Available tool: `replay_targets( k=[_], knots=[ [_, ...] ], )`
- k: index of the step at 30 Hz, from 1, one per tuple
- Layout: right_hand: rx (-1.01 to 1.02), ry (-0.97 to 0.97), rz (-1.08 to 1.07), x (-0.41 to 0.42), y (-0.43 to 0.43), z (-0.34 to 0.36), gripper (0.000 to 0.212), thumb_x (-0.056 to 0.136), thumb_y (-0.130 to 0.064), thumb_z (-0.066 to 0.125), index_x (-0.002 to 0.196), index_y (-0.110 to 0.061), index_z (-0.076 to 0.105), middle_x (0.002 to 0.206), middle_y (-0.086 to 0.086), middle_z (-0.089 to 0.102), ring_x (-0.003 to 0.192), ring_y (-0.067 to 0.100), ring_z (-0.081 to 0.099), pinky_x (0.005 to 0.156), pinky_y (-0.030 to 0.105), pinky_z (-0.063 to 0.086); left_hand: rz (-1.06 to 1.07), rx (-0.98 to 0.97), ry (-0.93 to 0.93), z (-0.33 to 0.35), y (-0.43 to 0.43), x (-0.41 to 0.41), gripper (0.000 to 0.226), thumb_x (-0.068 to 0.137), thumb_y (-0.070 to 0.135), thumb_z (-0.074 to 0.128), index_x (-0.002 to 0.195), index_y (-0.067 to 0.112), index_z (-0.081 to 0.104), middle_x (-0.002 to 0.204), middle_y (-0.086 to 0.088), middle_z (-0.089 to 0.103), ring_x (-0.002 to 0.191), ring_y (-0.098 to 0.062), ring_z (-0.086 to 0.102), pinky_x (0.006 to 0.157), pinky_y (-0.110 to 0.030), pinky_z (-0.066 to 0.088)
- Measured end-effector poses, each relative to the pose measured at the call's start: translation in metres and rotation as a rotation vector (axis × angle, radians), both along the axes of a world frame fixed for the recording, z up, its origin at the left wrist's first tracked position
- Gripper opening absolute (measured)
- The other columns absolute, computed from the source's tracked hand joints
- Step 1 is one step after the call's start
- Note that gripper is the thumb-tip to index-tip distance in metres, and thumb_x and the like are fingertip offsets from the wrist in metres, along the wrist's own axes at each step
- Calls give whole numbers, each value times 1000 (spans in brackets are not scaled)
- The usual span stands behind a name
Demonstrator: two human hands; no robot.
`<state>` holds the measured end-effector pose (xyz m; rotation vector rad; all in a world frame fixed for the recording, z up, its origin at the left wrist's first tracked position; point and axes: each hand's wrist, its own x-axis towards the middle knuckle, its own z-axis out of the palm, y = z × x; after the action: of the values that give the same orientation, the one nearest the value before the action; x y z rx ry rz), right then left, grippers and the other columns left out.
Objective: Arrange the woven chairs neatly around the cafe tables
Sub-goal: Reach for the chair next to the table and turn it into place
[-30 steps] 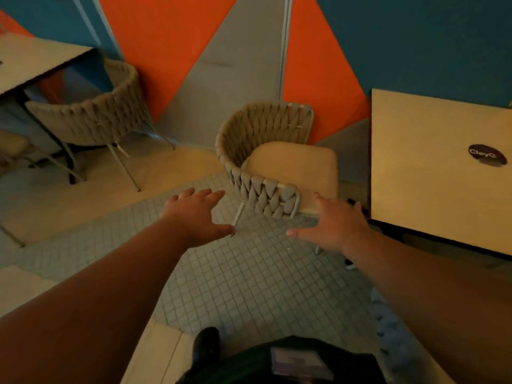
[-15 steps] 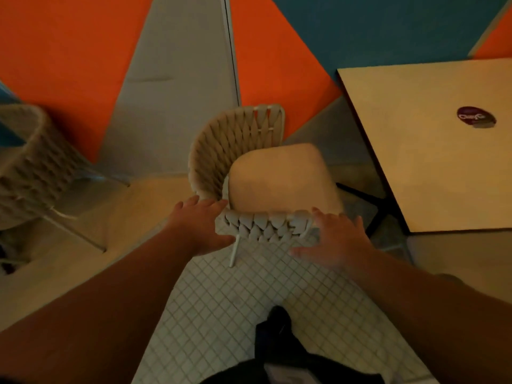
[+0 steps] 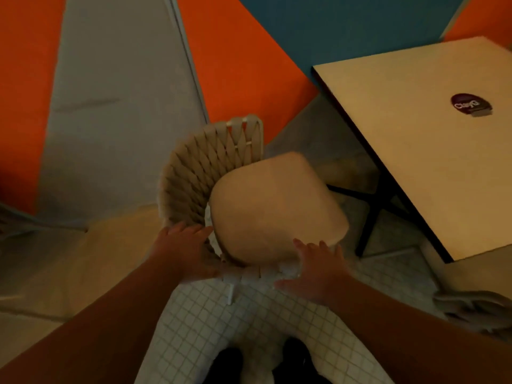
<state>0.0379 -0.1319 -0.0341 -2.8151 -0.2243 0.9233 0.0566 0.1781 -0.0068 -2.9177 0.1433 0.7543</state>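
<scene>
Woven chair (image 3: 194, 173) between both hands, fingers spread, not clamped.
Left hand (image 3: 185, 252) and right hand (image 3: 318, 268) push its near rim; the table (image 3: 415, 167) at 2 o'clock may get bumped.

Both hands — left hand (image 3: 186, 252), right hand (image 3: 318, 270) — on the woven chair (image 3: 210, 167) (beside the table (image 3: 415, 162)).

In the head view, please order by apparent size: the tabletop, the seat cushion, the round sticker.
1. Tabletop, largest.
2. Seat cushion, though it is nearer the camera.
3. Sticker, clearly smallest.
</scene>
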Motion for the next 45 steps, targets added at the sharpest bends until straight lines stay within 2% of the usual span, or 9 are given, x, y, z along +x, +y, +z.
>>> replay_targets(
  k=[7, 12, 16, 19, 22, 31, 34, 38, 45],
  knots=[
    [27, 0, -151, 13, 63, -38, 127, 57, -101, 36, 161, -32, 17, 165, 5, 27, 155, 35, 9, 123, 59, -3, 58, -38, -70, -47, 65, 82, 115, 64, 98, 42, 160, 41, 15, 171, 2, 4, 155, -30, 3, 120, -61, 19],
    [26, -39, -278, 14, 98, -68, 132, 45, -109, 34, 155, -37, 36, 160, -2, 38, 153, 31, 14, 121, 58, -8, 23, -13, -157, -79, 96, 132, 106, 68, 92, 48, 156, 37, 29, 171, -3, 6, 155, -33, -1, 119, -62, 17],
    [-29, -122, -320, 10, 109, -78, 123, 31, -115, 26, 126, -47, 65, 143, -6, 55, 146, 33, 20, 118, 58, -6, 411, -254, -244, -109, 105, 138, 100, 87, 47, 74, 162, 17, 15, 167, -25, 1, 150, -50, 11, 118, -58, 21],
    [-4, -143, -409, 10, 108, -77, 112, 20, -114, 34, 97, -44, 74, 122, -5, 56, 133, 26, 24, 114, 48, 9, 551, -343, -305, -128, 113, 138, 71, 92, 15, 67, 147, -5, 28, 144, -37, 44, 131, -55, 45, 108, -59, 40],
    [6, -134, -419, 12, 107, -78, 107, 17, -114, 37, 88, -43, 75, 119, -4, 55, 131, 25, 27, 112, 45, 8, 711, -530, -431, -130, 116, 139, 64, 85, 6, 69, 139, -1, 36, 127, -34, 57, 113, -55, 58, 94, -62, 49],
    [-68, -312, -349, 28, 94, -94, 106, 24, -117, 27, 80, -40, 71, 91, -19, 64, 116, 16, 47, 103, 47, 17, 734, -609, -379, -120, 93, 160, 70, 89, 1, 62, 149, -9, 26, 142, -36, 44, 126, -54, 48, 103, -59, 43],
    [-95, -316, -344, 38, 84, -91, 92, 25, -117, 25, 68, -43, 58, 74, -24, 49, 111, 16, 50, 102, 49, 18, 717, -644, -342, -118, 79, 172, 75, 88, 0, 61, 149, -14, 21, 149, -36, 37, 133, -53, 43, 109, -57, 40],
    [-90, -276, -374, 50, 69, -91, 99, 23, -117, 24, 62, -35, 65, 66, -25, 50, 108, 13, 50, 108, 53, 19, 678, -691, -338, -121, 64, 188, 84, 92, 2, 57, 154, -13, 3, 159, -34, 23, 145, -47, 30, 119, -49, 28],
    [-113, -271, -373, 58, 56, -93, 91, 25, -117, 26, 53, -36, 58, 62, -23, 43, 103, 14, 51, 106, 55, 21, 677, -689, -346, -126, 50, 198, 91, 89, 5, 62, 156, -10, 2, 159, -32, 21, 143, -48, 32, 115, -51, 31]
  ],
)
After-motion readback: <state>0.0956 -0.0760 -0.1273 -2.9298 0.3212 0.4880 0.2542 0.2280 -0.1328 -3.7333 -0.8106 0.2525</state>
